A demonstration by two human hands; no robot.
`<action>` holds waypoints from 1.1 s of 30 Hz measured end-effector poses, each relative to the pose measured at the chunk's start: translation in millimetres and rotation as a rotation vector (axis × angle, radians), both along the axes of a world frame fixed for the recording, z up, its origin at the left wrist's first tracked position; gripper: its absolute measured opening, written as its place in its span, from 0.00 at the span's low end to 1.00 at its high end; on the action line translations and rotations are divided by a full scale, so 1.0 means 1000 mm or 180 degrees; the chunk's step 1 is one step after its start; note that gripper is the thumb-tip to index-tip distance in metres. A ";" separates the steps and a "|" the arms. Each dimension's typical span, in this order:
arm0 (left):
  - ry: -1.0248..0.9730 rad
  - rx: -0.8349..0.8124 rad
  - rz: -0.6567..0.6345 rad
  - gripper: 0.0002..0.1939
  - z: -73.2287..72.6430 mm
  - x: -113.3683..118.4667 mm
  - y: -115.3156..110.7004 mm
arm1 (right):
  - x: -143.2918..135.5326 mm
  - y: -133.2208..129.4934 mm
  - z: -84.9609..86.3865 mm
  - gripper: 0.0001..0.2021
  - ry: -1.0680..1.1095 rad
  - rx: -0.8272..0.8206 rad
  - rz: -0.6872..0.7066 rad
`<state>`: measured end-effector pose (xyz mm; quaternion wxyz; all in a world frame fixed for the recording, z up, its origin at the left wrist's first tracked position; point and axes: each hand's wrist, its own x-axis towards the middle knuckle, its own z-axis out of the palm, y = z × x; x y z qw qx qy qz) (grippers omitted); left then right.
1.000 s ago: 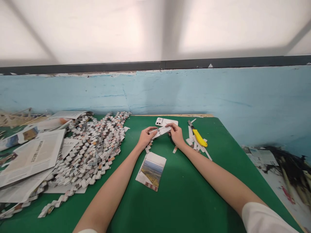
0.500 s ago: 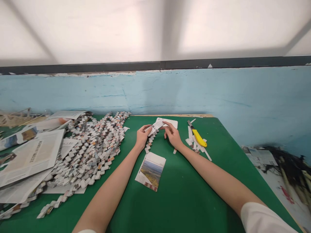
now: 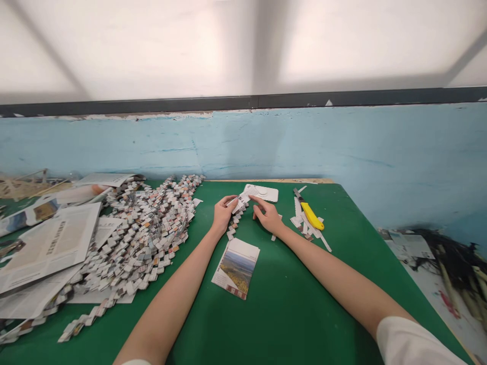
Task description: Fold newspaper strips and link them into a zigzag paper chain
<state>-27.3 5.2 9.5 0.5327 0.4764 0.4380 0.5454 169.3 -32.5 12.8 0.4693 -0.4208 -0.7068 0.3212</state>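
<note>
Fingers of left hand point(image 3: 221, 216) pinch paper strip point(image 3: 242, 201); right hand point(image 3: 270, 218) loosely open, index near it; one-sided grip may allow twisting.

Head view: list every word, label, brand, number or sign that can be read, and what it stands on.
No text reads for certain.
Paper strip in the left hand: bold dark characters, too small.
Newspaper sheet: bold heading and fine print, blurred.
Landscape-picture paper: tiny print, unreadable.

craft work area, green-topped table point(image 3: 304, 304), heaped folded-paper chains point(image 3: 152, 228), 1 yellow-handled knife point(image 3: 312, 216), blue wall point(image 3: 323, 142)
</note>
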 end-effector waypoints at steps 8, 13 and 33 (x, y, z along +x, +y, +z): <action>-0.0062 -0.0012 -0.0018 0.26 0.000 0.000 0.000 | 0.000 -0.001 0.000 0.24 -0.0015 -0.0010 -0.0018; -0.0086 -0.0020 -0.0031 0.26 0.000 0.000 0.000 | 0.000 -0.001 0.001 0.24 -0.0026 -0.0011 0.0000; 0.0038 -0.0196 -0.0389 0.24 0.002 0.001 -0.001 | -0.002 -0.002 -0.001 0.22 0.0009 0.0216 -0.0294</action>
